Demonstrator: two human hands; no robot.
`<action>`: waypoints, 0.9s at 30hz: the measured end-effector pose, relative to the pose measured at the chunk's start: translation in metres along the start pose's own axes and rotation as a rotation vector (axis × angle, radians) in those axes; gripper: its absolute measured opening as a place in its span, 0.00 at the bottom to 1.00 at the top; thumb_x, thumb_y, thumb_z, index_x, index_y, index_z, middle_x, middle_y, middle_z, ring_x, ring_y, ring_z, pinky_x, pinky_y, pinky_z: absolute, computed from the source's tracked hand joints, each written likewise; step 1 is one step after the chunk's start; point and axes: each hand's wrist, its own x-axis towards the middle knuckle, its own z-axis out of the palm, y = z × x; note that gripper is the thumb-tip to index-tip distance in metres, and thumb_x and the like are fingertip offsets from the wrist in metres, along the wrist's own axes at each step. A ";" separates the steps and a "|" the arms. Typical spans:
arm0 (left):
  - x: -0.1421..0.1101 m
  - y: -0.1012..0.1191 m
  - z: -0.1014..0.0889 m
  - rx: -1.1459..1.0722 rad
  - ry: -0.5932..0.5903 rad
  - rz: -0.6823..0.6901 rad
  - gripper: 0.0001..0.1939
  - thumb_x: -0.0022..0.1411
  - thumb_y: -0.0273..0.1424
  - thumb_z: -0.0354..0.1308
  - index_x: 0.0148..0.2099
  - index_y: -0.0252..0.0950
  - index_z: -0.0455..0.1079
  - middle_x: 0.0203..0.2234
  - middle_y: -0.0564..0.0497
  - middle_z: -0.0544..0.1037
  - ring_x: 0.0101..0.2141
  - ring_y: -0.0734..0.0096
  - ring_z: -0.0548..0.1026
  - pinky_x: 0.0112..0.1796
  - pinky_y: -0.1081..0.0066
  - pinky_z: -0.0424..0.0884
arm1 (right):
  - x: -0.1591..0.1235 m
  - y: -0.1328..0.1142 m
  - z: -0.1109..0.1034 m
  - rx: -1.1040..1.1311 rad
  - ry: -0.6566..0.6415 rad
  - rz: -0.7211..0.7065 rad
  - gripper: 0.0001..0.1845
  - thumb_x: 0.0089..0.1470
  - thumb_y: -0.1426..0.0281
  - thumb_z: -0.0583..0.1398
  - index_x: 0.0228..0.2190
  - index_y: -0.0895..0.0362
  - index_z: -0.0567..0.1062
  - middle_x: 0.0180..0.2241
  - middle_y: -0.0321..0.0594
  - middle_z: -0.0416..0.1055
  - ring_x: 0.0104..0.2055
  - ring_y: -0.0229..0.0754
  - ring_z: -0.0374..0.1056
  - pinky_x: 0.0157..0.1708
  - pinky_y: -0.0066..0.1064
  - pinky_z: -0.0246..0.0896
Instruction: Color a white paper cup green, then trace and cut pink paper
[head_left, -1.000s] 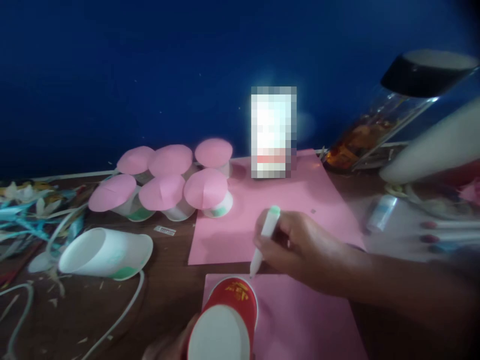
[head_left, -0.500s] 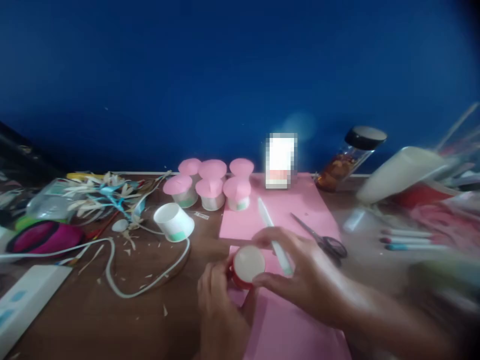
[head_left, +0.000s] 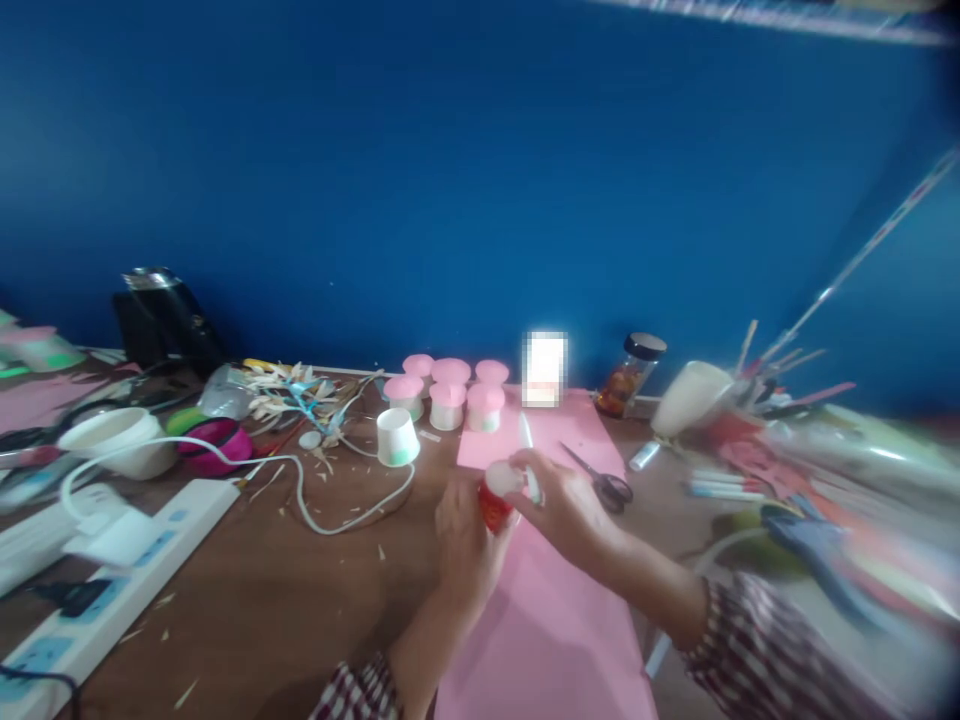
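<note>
Holding cup [head_left: 494,509] at frame centre with left hand [head_left: 466,545] curled round its side and right hand [head_left: 566,508] clasping pen [head_left: 526,431] against its pale end; probably light, thin-walled, easily dented, best gripped gently near rim

Reads as a craft workspace, home or workshop unclear: brown tabletop [head_left: 315,600] with pink paper [head_left: 540,640], scissors [head_left: 613,490], markers [head_left: 724,487], pink-topped cups [head_left: 448,412], scattered scraps [head_left: 186,694], power strip [head_left: 135,585].

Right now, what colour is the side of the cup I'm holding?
The cup has a red side, clearest in the head view.
</note>
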 end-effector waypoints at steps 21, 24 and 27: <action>0.084 -0.006 -0.042 -0.039 -0.612 -0.068 0.23 0.56 0.47 0.50 0.19 0.36 0.56 0.15 0.56 0.59 0.22 0.74 0.61 0.26 0.71 0.56 | 0.000 -0.009 -0.006 -0.031 -0.009 0.024 0.09 0.54 0.70 0.57 0.39 0.55 0.68 0.28 0.37 0.71 0.29 0.39 0.67 0.27 0.27 0.52; 0.103 -0.001 -0.042 -0.053 -0.771 -0.102 0.25 0.47 0.50 0.58 0.17 0.36 0.56 0.13 0.57 0.58 0.19 0.76 0.59 0.22 0.72 0.53 | 0.002 -0.010 -0.006 -0.039 -0.013 0.035 0.10 0.51 0.70 0.59 0.38 0.55 0.68 0.28 0.36 0.72 0.29 0.40 0.67 0.27 0.27 0.52; 0.113 0.004 -0.040 -0.081 -0.845 -0.150 0.23 0.39 0.48 0.65 0.19 0.35 0.61 0.14 0.57 0.63 0.19 0.77 0.61 0.21 0.73 0.54 | 0.003 -0.009 -0.006 -0.052 -0.010 0.001 0.11 0.51 0.70 0.60 0.38 0.55 0.68 0.29 0.37 0.73 0.29 0.40 0.67 0.28 0.27 0.52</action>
